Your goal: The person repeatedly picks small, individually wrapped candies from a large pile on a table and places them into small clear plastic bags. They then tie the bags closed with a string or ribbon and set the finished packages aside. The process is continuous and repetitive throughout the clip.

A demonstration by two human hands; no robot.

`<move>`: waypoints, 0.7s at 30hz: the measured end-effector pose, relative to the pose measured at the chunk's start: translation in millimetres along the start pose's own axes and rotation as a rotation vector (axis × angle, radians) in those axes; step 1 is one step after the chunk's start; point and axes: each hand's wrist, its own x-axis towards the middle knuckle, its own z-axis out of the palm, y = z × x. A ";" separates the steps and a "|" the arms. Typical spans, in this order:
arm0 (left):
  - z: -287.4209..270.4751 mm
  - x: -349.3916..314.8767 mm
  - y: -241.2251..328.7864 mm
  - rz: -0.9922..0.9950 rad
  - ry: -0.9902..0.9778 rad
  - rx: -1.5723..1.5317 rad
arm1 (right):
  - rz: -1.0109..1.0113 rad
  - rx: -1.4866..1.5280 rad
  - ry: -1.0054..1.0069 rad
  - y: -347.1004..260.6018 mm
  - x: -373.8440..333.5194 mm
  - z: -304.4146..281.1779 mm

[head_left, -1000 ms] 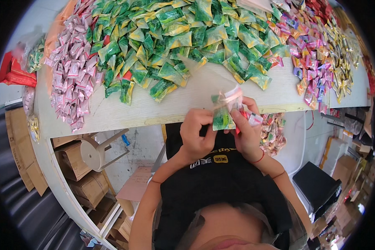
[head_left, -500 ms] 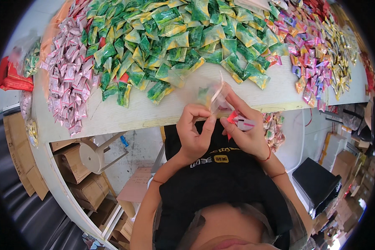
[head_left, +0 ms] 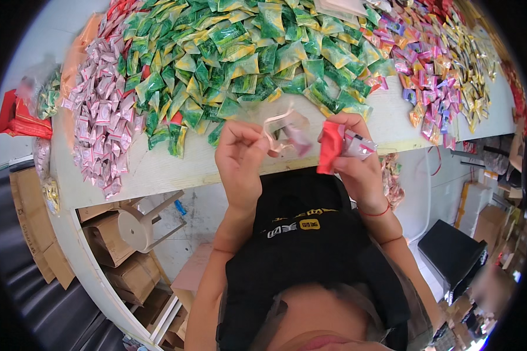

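Observation:
My left hand (head_left: 240,164) pinches the mouth of a clear plastic bag (head_left: 256,112) with a pale drawstring (head_left: 269,130). Inside or behind the bag's film shows a blurred pinkish packet (head_left: 298,139). Closed around a red packet (head_left: 331,147) and a silvery-pink packet (head_left: 358,145), my right hand (head_left: 360,175) is to the right of the bag, apart from it. Both hands are over the table's near edge. Just beyond them spreads a large heap of green and yellow packets (head_left: 240,64).
Pale pink packets (head_left: 102,111) lie heaped on the white table (head_left: 152,172) at left. Purple and orange packets (head_left: 430,99) and gold ones (head_left: 477,88) lie at right. Below are a round stool (head_left: 136,231), cardboard boxes (head_left: 132,272) and a black box-like object (head_left: 451,251).
My hands have moved apart, the left one leftward with the bag, the right one slightly up. The red packet in my right hand now shows more fully, and the bag has opened out.

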 end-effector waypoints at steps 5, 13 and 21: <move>5.5 6.1 3.0 0.116 -0.031 0.011 | -0.125 -0.460 0.014 9.8 -2.0 12.7; 23.5 -13.6 5.2 -0.064 -0.243 0.337 | -0.259 -0.056 0.232 15.9 -0.7 15.7; 16.8 -6.9 -4.2 -0.169 -0.096 -0.264 | -0.705 -0.796 0.041 25.6 1.6 0.7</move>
